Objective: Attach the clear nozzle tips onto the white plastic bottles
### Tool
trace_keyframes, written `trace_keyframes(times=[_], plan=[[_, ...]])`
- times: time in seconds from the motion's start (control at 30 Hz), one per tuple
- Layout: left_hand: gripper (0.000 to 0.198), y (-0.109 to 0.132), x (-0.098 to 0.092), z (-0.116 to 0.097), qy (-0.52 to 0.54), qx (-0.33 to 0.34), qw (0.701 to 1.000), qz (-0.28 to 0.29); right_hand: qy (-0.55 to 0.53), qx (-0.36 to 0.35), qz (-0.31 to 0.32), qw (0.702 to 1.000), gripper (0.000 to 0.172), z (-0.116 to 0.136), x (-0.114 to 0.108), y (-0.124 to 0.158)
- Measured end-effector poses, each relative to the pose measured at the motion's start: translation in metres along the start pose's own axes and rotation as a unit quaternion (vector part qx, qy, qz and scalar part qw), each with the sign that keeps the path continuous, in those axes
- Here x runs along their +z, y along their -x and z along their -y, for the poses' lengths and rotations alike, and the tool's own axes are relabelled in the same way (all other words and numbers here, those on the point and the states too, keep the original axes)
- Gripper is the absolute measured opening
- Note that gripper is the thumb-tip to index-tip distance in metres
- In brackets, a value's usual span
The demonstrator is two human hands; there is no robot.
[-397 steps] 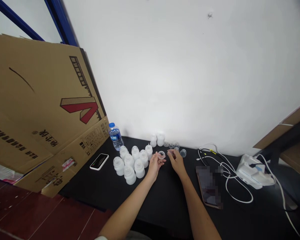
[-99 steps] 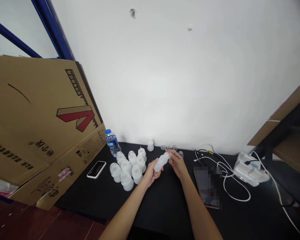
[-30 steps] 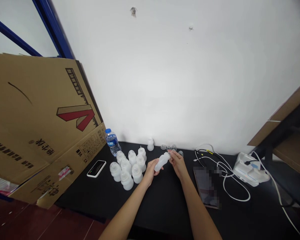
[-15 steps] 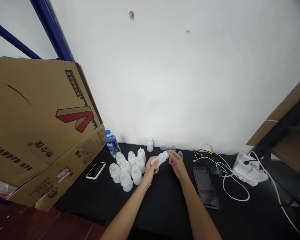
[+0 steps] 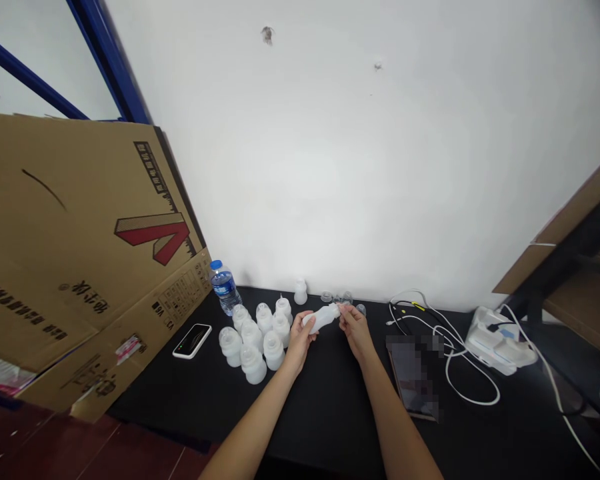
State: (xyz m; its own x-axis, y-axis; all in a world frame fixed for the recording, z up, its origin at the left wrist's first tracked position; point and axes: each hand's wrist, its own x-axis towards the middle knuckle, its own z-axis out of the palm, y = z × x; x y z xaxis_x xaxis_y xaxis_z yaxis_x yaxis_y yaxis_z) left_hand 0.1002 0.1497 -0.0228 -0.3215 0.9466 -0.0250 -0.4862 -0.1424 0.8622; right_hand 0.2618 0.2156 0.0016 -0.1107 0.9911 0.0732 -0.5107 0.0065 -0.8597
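Observation:
My left hand (image 5: 301, 339) is wrapped round a white translucent plastic bottle (image 5: 321, 319), which lies tilted with its neck pointing right. At the bottle's mouth, the fingers of my right hand (image 5: 354, 326) are pinched together; what they grip there is too small to make out. Left of my hands stands a cluster of several white bottles (image 5: 253, 363) with clear domed tops. Another white bottle (image 5: 301, 292) stands alone near the wall. Clear cap-like pieces (image 5: 327, 296) lie behind my right hand, partly hidden by it.
A water bottle (image 5: 224, 288) and a white-edged phone (image 5: 192, 341) are on the left of the black table (image 5: 330, 400). A large cardboard box (image 5: 80, 220) stands beyond them. To the right lie a dark tablet-like device (image 5: 411, 377), white cables (image 5: 473, 402) and a white plastic device (image 5: 500, 340).
The bottle and both hands have barely shifted. My right fingers remain at the bottle's mouth, with a slight change in their pinch. The view has tilted very slightly.

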Motion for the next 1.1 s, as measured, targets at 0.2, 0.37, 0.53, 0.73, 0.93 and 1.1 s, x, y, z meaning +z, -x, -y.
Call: trace_keyframes(times=[0.2, 0.37, 0.53, 0.73, 0.93, 1.1], plan=[[0.061, 0.001, 0.002, -0.002, 0.019, 0.010, 1.000, -0.006, -0.001, -0.007, -0.005, 1.000, 0.047, 0.000, 0.000, 0.001], [0.059, 0.003, 0.004, -0.006, 0.038, -0.001, 0.999, 0.005, -0.008, -0.008, -0.004, 1.000, 0.045, 0.005, 0.001, 0.002], [0.060, 0.003, 0.003, -0.007, 0.037, -0.012, 0.999, 0.004, -0.003, 0.001, 0.009, 1.000, 0.042, 0.008, 0.004, 0.004], [0.060, 0.004, 0.002, -0.006, 0.008, -0.008, 1.000, 0.011, 0.002, -0.005, -0.001, 1.000, 0.044, 0.007, 0.004, 0.004], [0.057, 0.008, 0.005, -0.007, -0.038, 0.014, 0.999, 0.032, 0.000, -0.014, -0.020, 1.000, 0.048, 0.008, 0.001, 0.002], [0.057, 0.010, 0.007, -0.009, -0.057, 0.030, 0.997, 0.039, -0.006, -0.016, -0.026, 1.000, 0.048, 0.009, 0.000, 0.002]])
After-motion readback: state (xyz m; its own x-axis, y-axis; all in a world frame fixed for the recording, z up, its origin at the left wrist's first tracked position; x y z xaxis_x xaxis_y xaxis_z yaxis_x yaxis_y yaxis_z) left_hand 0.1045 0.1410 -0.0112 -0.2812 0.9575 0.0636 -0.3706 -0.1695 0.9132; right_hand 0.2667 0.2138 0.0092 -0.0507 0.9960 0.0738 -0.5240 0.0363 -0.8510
